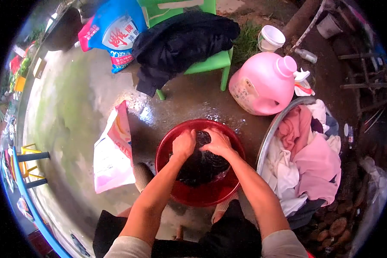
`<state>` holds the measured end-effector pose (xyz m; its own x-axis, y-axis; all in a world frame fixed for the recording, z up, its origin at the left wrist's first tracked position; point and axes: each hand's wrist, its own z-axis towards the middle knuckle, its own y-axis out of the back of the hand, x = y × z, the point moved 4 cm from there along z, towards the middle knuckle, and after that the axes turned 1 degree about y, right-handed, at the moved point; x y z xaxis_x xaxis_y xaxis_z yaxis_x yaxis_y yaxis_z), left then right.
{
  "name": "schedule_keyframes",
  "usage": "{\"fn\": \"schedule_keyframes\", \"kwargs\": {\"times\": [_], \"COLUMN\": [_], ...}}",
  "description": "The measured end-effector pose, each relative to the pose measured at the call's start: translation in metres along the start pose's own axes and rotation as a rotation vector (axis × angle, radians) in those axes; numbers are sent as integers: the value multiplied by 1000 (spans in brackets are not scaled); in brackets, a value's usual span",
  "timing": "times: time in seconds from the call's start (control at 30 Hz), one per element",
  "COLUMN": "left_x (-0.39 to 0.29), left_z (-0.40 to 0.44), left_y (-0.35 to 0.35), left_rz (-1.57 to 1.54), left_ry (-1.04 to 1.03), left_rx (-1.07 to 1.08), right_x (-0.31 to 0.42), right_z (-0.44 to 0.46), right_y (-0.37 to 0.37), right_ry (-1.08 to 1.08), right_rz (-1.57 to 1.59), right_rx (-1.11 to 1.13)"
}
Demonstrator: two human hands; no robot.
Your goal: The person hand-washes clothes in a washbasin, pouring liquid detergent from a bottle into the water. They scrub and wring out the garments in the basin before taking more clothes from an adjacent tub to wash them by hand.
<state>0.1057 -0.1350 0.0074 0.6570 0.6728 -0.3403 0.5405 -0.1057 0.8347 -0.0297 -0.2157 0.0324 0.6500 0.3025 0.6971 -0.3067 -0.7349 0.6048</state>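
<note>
A red basin (204, 198) stands on the wet ground between my feet, with a dark wet cloth (195, 170) bunched in it. My left hand (185, 144) is closed on the cloth at the far left of the basin. Beside it, my right hand (217, 142) grips the same cloth with thumb and curled fingers. A dark fold shows between the two hands. Some fingertips are hidden by the hands themselves, and I cannot tell what kind of garment it is.
Left of the basin stands a pink-and-white bag (114, 157). A metal tub (266, 146) of pink and white clothes is at right, below a large pink jug (262, 84). Behind, dark clothing (182, 41) covers a green chair (208, 62) beside a blue detergent bag (118, 30).
</note>
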Motion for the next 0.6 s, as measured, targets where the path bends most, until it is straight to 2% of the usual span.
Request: {"fn": "schedule_keyframes", "kwargs": {"times": [0.07,0.1,0.13,0.2,0.27,0.3,0.33,0.4,0.5,0.6], "left_x": [-5,-4,-2,0,9,16,12,5,14,16], "left_z": [-36,-48,-53,-65,-88,-102,-119,-146,-153,-104], "left_y": [41,55,65,61,23,3,-5,-16,-46,-41], "left_rz": [-137,-163,-66,9,-45,-56,-29,-33,112,127], "left_ry": [-11,31,63,-84,-116,-95,-123,-216,-375,-367], "left_rx": [-135,-113,-61,-258,-309,-200,-256,-300,-468,-346], "right_x": [20,26,30,37,39,31,23,7,-21,-27], "right_z": [-31,-52,-71,-106,-126,-130,-135,-136,-124,-89], "right_y": [8,5,-3,-21,-23,-26,-34,-64,-99,-88], "right_ry": [96,332,369,503,425,376,222,-1,2,46], "right_rz": [-70,-111,-151,-190,-4,74,-16,-123,-253,-262], "right_rx": [-39,-173,-131,-81,33,-46,-139,-20,31,22]}}
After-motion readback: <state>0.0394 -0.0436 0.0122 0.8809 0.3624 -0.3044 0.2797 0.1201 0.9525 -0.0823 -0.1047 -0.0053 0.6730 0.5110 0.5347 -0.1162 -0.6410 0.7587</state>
